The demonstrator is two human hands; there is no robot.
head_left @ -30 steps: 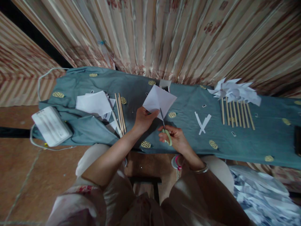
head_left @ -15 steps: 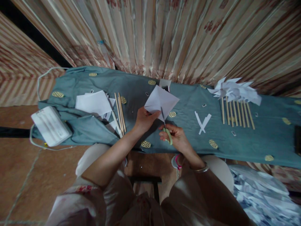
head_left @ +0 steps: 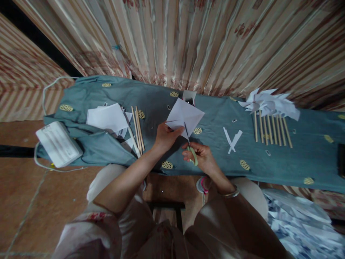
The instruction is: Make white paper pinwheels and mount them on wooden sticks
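A square sheet of white paper (head_left: pixel 191 114) is pinched at its lower left by my left hand (head_left: pixel 166 137), the thumb lying on top. Cuts run inward from its left and lower corners. My right hand (head_left: pixel 201 155) grips scissors with pale green handles (head_left: pixel 193 155), fingers through the loops. Their dark blades lie in the paper's lower corner, pointing toward its centre. Just right of my right hand, two thin white paper strips (head_left: pixel 232 141) cross each other on the green cloth (head_left: pixel 215 115).
White sheets (head_left: pixel 107 118) lie at left beside several wooden sticks (head_left: pixel 138 129). Paper pinwheels on sticks (head_left: pixel 272 104) are grouped at right. A white power box (head_left: pixel 59 144) with a cable sits at the left end. A pleated curtain (head_left: pixel 167 43) hangs behind the table.
The sheet of paper has shifted very slightly in my hands. Both hands and the scissors hold almost the same position.
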